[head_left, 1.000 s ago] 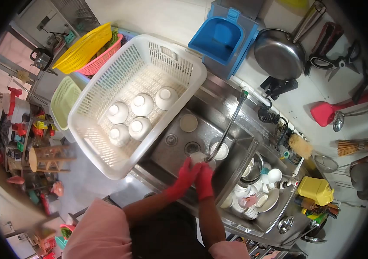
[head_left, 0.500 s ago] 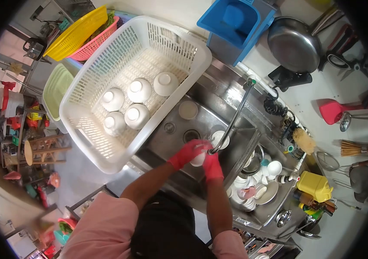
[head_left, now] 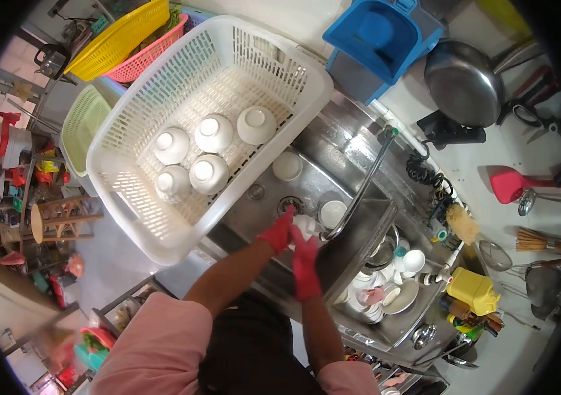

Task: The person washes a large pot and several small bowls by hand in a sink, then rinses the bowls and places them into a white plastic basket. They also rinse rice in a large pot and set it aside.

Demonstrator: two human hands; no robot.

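Note:
Both my hands wear red gloves and are over the sink point(head_left: 247, 220), at the end of the curved metal faucet point(head_left: 364, 187). Between them is a white bowl point(head_left: 305, 226). My left hand point(head_left: 278, 232) is closed on its left side, and my right hand point(head_left: 305, 257) grips it from the near side. Water seems to run over the bowl. Another white bowl point(head_left: 333, 214) rests in the sink just right of my hands, and one more point(head_left: 287, 166) sits farther back. Several upturned white bowls point(head_left: 213, 133) stand in the large white basket point(head_left: 106, 161).
Right of the faucet, a second basin holds piled dishes point(head_left: 402, 296). A yellow jug point(head_left: 473, 290) stands beyond it. A blue bin point(head_left: 376, 39) is behind the sink; a pan point(head_left: 462, 82) and a red spatula point(head_left: 507, 184) hang on the wall.
Both hands have shifted slightly left with the bowl, and the right hand has come lower on it. The bowl is turned differently. The whole view has moved a little.

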